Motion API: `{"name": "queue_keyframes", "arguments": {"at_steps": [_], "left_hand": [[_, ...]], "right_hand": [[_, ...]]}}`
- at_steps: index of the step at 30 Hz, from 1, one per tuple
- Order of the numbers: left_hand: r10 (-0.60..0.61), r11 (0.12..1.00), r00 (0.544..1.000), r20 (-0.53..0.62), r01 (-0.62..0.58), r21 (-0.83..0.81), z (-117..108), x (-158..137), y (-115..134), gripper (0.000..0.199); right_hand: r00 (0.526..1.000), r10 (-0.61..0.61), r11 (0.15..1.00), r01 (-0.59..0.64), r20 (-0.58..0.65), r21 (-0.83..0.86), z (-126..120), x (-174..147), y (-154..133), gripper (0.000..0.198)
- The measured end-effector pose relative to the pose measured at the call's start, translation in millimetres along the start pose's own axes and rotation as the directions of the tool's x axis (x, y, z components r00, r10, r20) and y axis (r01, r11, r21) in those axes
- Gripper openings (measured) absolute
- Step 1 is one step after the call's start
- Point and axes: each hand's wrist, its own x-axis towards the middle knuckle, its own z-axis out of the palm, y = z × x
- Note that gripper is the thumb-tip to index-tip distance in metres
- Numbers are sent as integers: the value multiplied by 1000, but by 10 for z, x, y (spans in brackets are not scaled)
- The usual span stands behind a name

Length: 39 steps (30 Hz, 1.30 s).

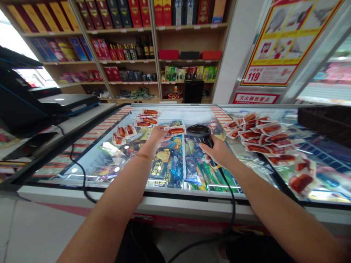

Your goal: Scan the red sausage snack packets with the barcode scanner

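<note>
My left hand (159, 136) pinches the left end of a clear-wrapped sausage pack (176, 130) above the glass freezer lid. In my right hand (216, 149) is a black handheld barcode scanner (199, 132), its head close to the right end of that pack. A black cable (229, 186) runs down from the scanner's handle. On the glass to the left lie several similar sausage packs (148, 120), with a few more (123, 133) nearer me. A larger pile of sausage packs (263, 135) rests on the right part of the lid.
The chest freezer's front rim (175, 201) runs across before me, with bagged frozen food (161, 164) under the glass. A scale (65, 100) stands at the left, and a dark basket (326, 124) at the right. Shelves of boxes (134, 65) stand behind.
</note>
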Motion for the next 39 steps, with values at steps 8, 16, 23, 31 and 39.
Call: {"name": "queue_keyframes", "arguments": {"at_steps": [8, 16, 23, 31, 39], "left_hand": [[292, 871, 956, -4, -264, 415, -18, 73, -86, 18], [142, 984, 989, -46, -146, -101, 54, 109, -54, 20], [175, 981, 983, -58, -179, -78, 73, 157, -94, 23], [199, 977, 977, -75, -204, -64, 72, 113, -84, 22], [170, 984, 985, -30, -172, -44, 67, -27, -13, 22]], "right_hand": [[999, -28, 999, 26, 40, 33, 36, -13, 30, 19], [988, -138, 988, 132, 73, 82, 101, -58, 10, 23], [979, -175, 984, 179, 106, -26, 108, -87, -26, 22], [980, -177, 980, 184, 96, -79, 111, -77, -8, 20], [984, -153, 987, 157, 96, -36, 109, -54, 26, 20]]}}
